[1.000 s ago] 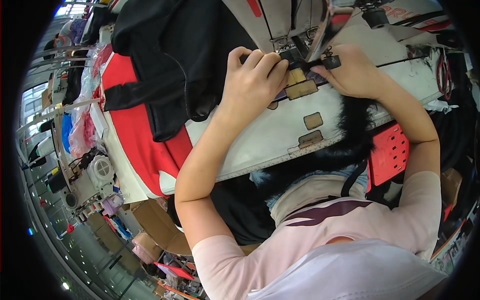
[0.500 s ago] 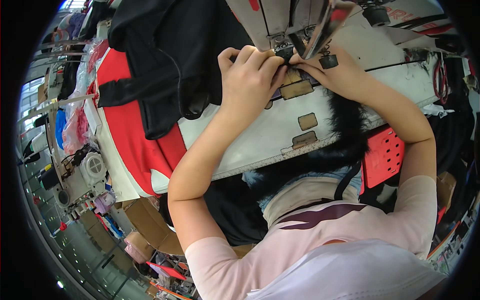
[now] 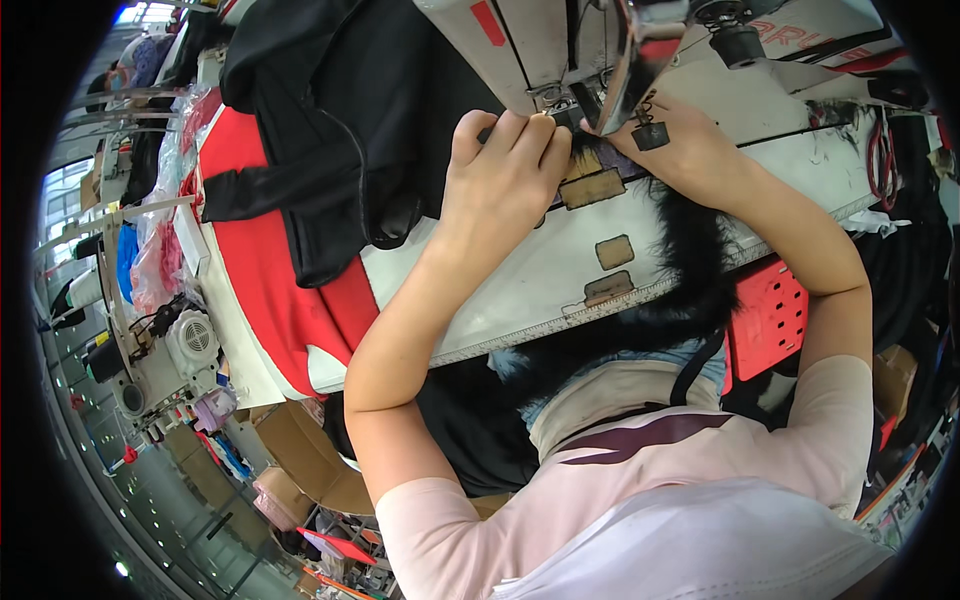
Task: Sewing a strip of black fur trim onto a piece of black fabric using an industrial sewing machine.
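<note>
At the needle of a white sewing machine (image 3: 490, 45), both hands work close together. My left hand (image 3: 505, 170) has its fingers curled down on the edge of a black garment (image 3: 400, 100), just left of the presser foot (image 3: 565, 108). My right hand (image 3: 685, 150) is closed at the other side of the foot, its fingertips partly hidden behind the machine's metal parts. From under this hand a strip of black fur trim (image 3: 690, 245) hangs over the table's front edge towards my lap. The stitching spot itself is mostly covered by my fingers.
Red fabric (image 3: 250, 240) lies under the garment on the left of the white table (image 3: 480, 300). A red perforated plastic piece (image 3: 768, 315) sits below the right edge. Cardboard boxes (image 3: 305, 445) and another machine's motor (image 3: 195, 340) stand at the left.
My left hand has shifted slightly down and turned, its fingers curling more tightly. The right hand's fingertips have moved further behind the machine's metal parts. The whole view has shifted a little.
</note>
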{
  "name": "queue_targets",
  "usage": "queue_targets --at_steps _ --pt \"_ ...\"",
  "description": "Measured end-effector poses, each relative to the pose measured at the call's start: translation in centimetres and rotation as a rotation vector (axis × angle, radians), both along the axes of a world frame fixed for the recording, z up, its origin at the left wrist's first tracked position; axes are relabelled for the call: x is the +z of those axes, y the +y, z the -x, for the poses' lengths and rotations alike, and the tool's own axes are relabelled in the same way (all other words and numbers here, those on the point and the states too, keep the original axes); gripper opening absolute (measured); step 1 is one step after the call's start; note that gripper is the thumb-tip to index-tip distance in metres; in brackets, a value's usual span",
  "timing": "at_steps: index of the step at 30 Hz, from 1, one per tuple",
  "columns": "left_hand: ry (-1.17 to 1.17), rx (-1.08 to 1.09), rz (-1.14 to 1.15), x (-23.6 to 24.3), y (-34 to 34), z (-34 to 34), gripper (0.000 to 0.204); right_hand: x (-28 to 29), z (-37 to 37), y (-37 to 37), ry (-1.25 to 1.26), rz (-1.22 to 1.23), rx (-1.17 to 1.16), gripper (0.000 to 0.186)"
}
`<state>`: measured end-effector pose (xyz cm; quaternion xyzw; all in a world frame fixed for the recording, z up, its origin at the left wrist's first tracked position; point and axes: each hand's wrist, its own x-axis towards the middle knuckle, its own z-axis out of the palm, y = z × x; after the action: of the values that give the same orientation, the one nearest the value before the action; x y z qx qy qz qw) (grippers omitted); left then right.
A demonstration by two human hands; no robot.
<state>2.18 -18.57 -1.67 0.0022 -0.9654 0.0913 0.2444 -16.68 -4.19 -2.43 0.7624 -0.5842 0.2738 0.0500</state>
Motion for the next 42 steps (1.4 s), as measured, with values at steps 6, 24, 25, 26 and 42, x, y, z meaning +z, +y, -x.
queue_targets --at_steps 6,24,25,26,42 --pt "0.039 -0.008 -0.14 -0.5 -0.5 -0.2 0.02 0.7 -0.5 0.3 0.093 -0.05 -0.005 0.058" --pt "0.102 -0.027 -0.294 -1.2 -0.7 0.1 0.013 0.1 0.2 -0.6 -0.014 -0.016 0.052 0.037" --pt "0.103 -0.014 -0.26 -1.2 -0.4 0.0 0.014 0.1 0.2 -0.6 -0.017 -0.003 0.063 0.038" --pt "0.103 -0.016 -0.26 -1.2 -0.3 0.0 0.014 0.2 0.2 -0.7 -0.016 -0.004 0.062 0.038" --pt "0.137 0.103 -0.118 -1.2 -0.3 0.6 0.013 0.5 0.5 -1.5 0.015 -0.075 0.06 0.019"
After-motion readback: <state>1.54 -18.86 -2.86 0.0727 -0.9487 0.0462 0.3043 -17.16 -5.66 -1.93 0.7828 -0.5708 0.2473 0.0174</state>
